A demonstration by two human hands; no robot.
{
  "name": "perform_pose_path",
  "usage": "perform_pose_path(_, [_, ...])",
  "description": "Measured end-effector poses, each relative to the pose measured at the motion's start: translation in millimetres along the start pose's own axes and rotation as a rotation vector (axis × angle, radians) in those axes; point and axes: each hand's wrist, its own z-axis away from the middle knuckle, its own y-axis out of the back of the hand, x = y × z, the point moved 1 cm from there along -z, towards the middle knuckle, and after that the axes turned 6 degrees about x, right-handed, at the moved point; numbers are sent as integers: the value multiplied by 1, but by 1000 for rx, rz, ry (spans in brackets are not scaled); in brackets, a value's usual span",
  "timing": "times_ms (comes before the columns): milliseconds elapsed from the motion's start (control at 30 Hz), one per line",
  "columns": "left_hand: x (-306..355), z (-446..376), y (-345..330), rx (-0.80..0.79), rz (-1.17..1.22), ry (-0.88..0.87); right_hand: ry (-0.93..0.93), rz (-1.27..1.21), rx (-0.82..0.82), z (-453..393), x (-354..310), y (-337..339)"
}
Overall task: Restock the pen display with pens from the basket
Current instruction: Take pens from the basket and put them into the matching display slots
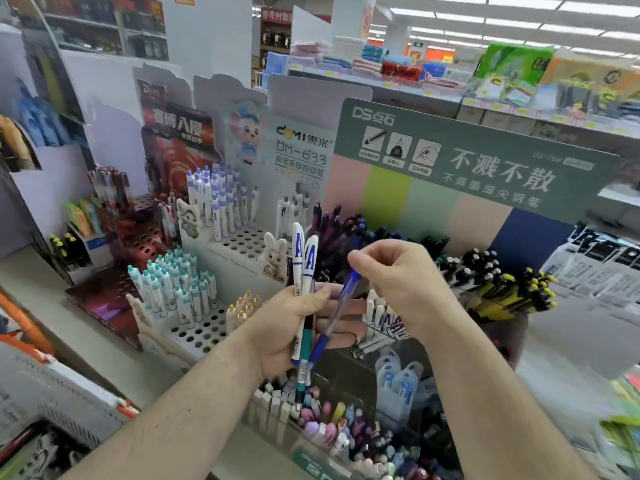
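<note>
My left hand [291, 327] grips a bundle of pens [304, 271] upright in front of the pen display: two white pens with a blue letter print and a teal pen. My right hand [398, 278] pinches the top of a translucent blue pen [337, 313] that slants down into the left hand's bundle. Behind the hands stands the pen display [235, 244], tiered white racks with round holes, some filled with white and purple pens and white and teal pens. A matching batch of white letter-print pens [384, 323] lies just under my right hand.
A green and pastel header board [485, 161] rises behind dark pens [346, 233] and black and yellow pens [512, 292]. A tray of erasers and small pastel items [332, 427] sits below the hands. An orange and white basket rim [69, 382] is at lower left.
</note>
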Motion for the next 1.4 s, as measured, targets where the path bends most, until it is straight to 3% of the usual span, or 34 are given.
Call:
perform_pose_path(200, [-8,-6,4,229,-118,38,6,-362,461,7,21,35])
perform_pose_path(400, [-13,-10,-10,102,171,20,21,-382,632,15,36,46])
perform_pose_path(833, [-4,-22,-21,96,431,-74,-90,-435,551,13,30,47])
perform_pose_path(1000, [2,-25,-20,100,414,-92,-149,-515,506,8,21,48])
perform_pose_path(1200, [5,-33,-18,146,300,-113,-85,-547,503,3,1,48])
perform_pose_path(1300, [4,-36,-16,184,215,-118,2,-577,603,0,-10,51])
perform_pose_path(1400, [4,-36,-13,196,189,-122,185,-437,738,-9,-19,61])
